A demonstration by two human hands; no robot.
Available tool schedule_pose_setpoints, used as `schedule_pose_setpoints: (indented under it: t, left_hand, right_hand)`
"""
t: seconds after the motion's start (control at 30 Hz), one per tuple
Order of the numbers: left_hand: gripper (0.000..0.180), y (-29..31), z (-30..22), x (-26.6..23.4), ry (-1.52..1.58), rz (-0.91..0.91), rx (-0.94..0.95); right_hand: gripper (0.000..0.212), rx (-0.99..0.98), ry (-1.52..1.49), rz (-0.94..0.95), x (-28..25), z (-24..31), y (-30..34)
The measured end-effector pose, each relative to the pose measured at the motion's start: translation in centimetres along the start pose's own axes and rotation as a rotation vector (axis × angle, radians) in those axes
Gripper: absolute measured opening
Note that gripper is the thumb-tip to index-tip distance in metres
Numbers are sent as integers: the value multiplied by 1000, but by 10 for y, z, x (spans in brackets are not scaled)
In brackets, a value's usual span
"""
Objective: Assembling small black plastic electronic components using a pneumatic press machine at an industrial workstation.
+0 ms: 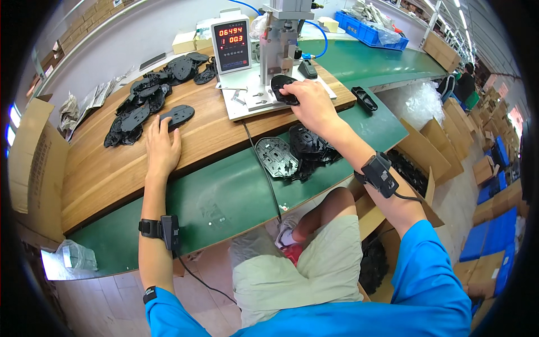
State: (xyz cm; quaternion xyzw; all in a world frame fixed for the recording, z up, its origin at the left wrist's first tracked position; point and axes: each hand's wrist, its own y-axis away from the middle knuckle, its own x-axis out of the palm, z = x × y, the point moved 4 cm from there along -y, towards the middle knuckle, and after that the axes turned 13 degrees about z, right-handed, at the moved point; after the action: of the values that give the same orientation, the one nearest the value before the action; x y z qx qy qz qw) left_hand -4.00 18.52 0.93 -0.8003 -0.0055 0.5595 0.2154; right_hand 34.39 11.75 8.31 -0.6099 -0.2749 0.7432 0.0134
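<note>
My right hand (312,104) is closed on a black oval plastic shell (282,89), shaped like a computer mouse base, at the foot of a metal bench press (279,53). The fingers partly cover the shell. Farther left, my left hand (163,147) rests on the wooden board (219,132) with its fingers apart. Its fingertips touch the near end of another flat black shell (181,114). Behind that hand lies a heap of similar black shells (147,92). A control box (232,45) with red lit digits stands left of the press.
More shells (276,157) lie on the green bench (213,216) in front of the board. One black part (365,99) sits right of the press. A blue crate (370,31) stands behind. Cardboard boxes (36,168) flank the bench, and a cable (261,163) hangs over its edge.
</note>
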Motion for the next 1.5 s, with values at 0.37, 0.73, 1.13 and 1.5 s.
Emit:
schedule_pose_setpoints:
  t: [0.37, 0.73, 1.13, 1.5]
  left_hand:
    - [29, -2, -2, -15, 107, -134, 9]
    - [33, 3, -15, -30, 321, -161, -159]
    - [26, 2, -18, -21, 95, -165, 103]
    - [41, 5, -30, -17, 200, 52, 242]
  right_hand:
    - [28, 15, -14, -81, -1, 7, 4]
    - [38, 81, -21, 29, 0, 4, 2]
    - [26, 36, 12, -60, -1, 8, 3]
    - [35, 68, -7, 0, 1, 6, 2]
